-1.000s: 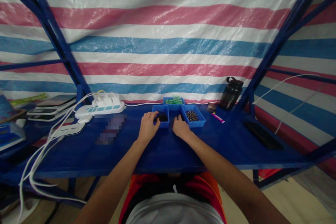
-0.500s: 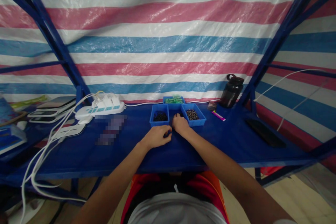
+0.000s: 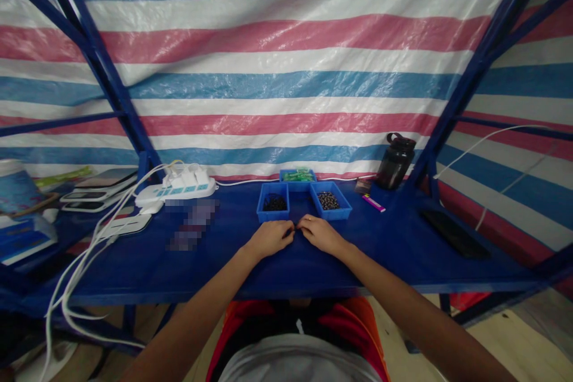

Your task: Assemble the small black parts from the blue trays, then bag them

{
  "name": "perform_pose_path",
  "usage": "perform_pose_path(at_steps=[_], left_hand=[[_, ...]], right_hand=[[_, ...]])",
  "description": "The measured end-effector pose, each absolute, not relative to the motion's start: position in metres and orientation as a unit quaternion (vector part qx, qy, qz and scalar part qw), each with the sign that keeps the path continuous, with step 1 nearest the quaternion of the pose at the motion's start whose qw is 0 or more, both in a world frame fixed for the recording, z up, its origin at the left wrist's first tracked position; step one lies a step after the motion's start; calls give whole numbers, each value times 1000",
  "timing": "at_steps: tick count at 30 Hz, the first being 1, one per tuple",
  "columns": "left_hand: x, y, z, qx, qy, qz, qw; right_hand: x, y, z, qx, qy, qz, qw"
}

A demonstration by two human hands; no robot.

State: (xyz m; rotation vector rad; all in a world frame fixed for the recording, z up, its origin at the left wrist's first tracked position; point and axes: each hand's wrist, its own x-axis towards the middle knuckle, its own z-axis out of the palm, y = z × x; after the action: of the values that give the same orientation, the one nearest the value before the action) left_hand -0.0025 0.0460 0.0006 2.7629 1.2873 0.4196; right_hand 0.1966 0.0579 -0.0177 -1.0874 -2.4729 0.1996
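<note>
Black, or close to it: a tiny piece (image 3: 296, 227) between the fingertips of both hands, mid-view, over or on the blue worktop (image 3: 380, 250), impossible to tell which. Left hand (image 3: 272, 237) with thumb and fingers drawn together at the piece's left side, right hand (image 3: 323, 234) pinching from the right; both apparently grasping it, about equally near. Long axis seemingly sideways, from one hand to the other, though too small to be sure.

Just beyond the left hand, a left tray (image 3: 273, 216) in blue, with dark loose bits (image 3: 274, 203) inside. Just beyond the right hand, a right tray (image 3: 335, 214) with shiny speckled parts (image 3: 329, 201). Farther off, in line with the gap between those two, a back tray (image 3: 298, 187) full of green packets (image 3: 299, 175). In the way of the loose contents, from the hands' side: the low near walls of both front trays.

Well apart to the right, a purple stick (image 3: 373, 203), an upright dark bottle (image 3: 396, 161) and a flat black slab (image 3: 454, 234). Well apart to the left, a white power strip (image 3: 176, 192).
</note>
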Motion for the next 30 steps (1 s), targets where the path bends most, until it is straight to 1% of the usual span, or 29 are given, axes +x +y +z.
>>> perform_pose_path(at_steps=[8,12,17,23,30], left_hand=[[12,54,-4,884,460,84,-10],[13,57,-7,876,474,90,-15],[10,60,-10,889,446,101,-7],[10,66,-8,904,421,76,-12],[6,62,-11,891,437,121,16]], right_hand=[[197,66,-23,-384,-871,123,282],[200,67,-24,-376,-863,138,307],[201,66,-20,-367,-853,168,331],[204,67,-19,-387,-851,147,325],[204,66,-17,-408,-852,135,299]])
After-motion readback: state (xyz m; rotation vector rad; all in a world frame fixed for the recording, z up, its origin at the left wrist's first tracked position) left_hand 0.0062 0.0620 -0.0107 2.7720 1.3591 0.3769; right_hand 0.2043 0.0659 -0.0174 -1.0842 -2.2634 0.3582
